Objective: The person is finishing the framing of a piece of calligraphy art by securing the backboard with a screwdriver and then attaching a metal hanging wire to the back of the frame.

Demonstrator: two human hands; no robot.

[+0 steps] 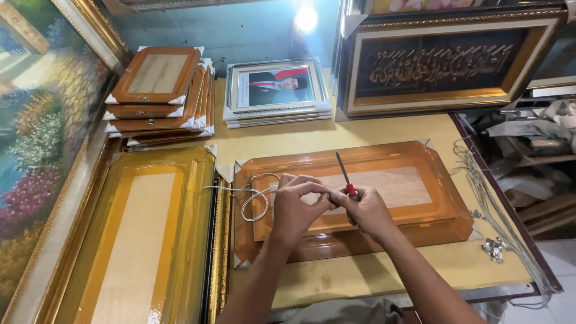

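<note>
A picture frame [444, 210] wrapped in orange film lies back-up on the yellow table [372, 273]. Both my hands meet over its middle. My left hand [295, 207] pinches a white cord [255, 195] that loops to the left across the frame's back. My right hand [367, 211] holds a red-handled screwdriver [345, 177] with its shaft pointing up and away, and its fingertips touch the left hand's. What lies under the fingers is hidden.
A large orange-wrapped frame [144, 240] lies at left beside a garden painting [36, 138]. A stack of brown frames [159, 90] and a portrait stack [276, 90] sit at the back. A gold calligraphy frame [444, 63] leans at right. Cords [492, 198] and small metal hangers [495, 247] lie near the right edge.
</note>
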